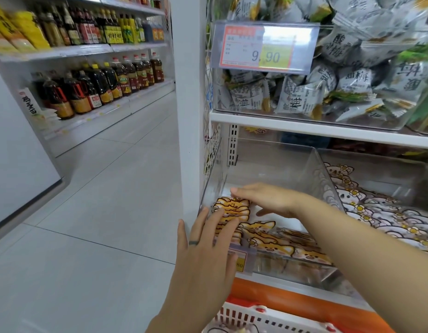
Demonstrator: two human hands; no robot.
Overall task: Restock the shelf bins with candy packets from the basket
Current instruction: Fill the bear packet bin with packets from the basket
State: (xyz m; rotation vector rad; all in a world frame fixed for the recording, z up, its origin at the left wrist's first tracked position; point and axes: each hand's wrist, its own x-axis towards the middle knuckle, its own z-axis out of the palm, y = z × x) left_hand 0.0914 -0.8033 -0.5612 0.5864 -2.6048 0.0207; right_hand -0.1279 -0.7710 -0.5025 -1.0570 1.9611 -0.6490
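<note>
The orange cat-faced candy packets (pixel 232 209) lie in the left corner of the clear bin (pixel 311 169) on the lower shelf, overlapped in a short row. The row's long axis runs from the bin's back toward its front lip, along the left wall, and the printed faces tilt up toward the viewer.

The two hands bracket this row. The left hand (pixel 205 251) comes up from the near side, its straight fingers laid on the nearest packets. The right hand (pixel 268 200) reaches in from the right, palm down and fingers flat, with its fingertips at the row's far end. Neither hand curls round a packet — both appear to press and square the row rather than hold it.

A second row (pixel 270 241) of the same packets slants off to the right. The basket (pixel 244 316) sits below, nearest the left hand, so that hand is probably better placed to fetch more.
</note>
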